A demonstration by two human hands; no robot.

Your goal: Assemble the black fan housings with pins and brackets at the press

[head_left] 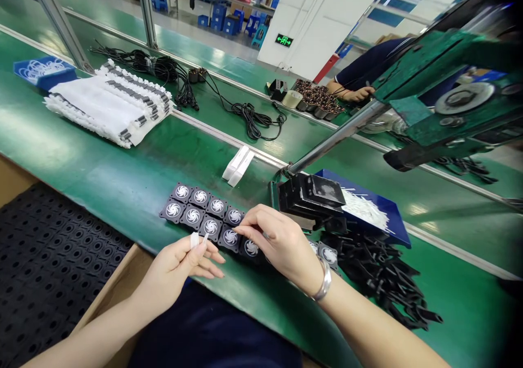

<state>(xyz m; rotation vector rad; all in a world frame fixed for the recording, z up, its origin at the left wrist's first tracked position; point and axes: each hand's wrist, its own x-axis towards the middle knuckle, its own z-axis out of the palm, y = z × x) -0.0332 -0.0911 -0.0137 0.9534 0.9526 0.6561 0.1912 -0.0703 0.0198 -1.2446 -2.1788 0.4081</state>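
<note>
Two rows of small square black fans [210,227] with white swirl centres lie close together near the bench's front edge. My left hand [183,259] is just in front of them, thumb and index finger pinched on a thin white stick [205,238]; its other fingers are loosely extended. White tape [194,240] wraps one of its fingers. Over the fans' right part is my right hand [281,243], its thumb and index fingertips pressed together above one fan. Whatever is in that pinch is too small to make out. The hand and wrist cover several fans.
Black parts [379,275] are heaped at right, beside a blue bin [398,226] of white sticks. A green press [445,96] overhangs there. Two white blocks [238,165] stand behind the fans. White sheets [110,104] and cables [255,120] lie farther back. A co-worker's hand [359,94] shows opposite.
</note>
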